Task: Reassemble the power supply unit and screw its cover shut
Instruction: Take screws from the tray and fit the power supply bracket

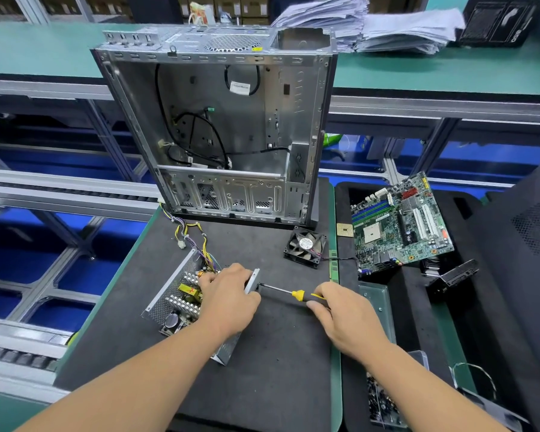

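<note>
The power supply unit (176, 299) lies open on the black mat, its circuit board, heat sinks and coloured wires showing. My left hand (228, 296) lies over its right side, the thumb hooked on the metal side wall and the fingers on the parts inside. My right hand (343, 313) grips the black-and-yellow handle of a screwdriver (286, 291). Its shaft lies level and the tip touches the outer face of the unit's right side wall, beside my left thumb. A flat metal cover plate (378, 299) lies to the right, partly under my right hand.
An empty computer case (222, 129) stands upright behind the mat. A black fan (306, 246) lies to the right of the unit. A motherboard (399, 226) and a CPU chip (345, 229) sit in a black tray on the right. A clear box of screws (384, 403) is near my right forearm.
</note>
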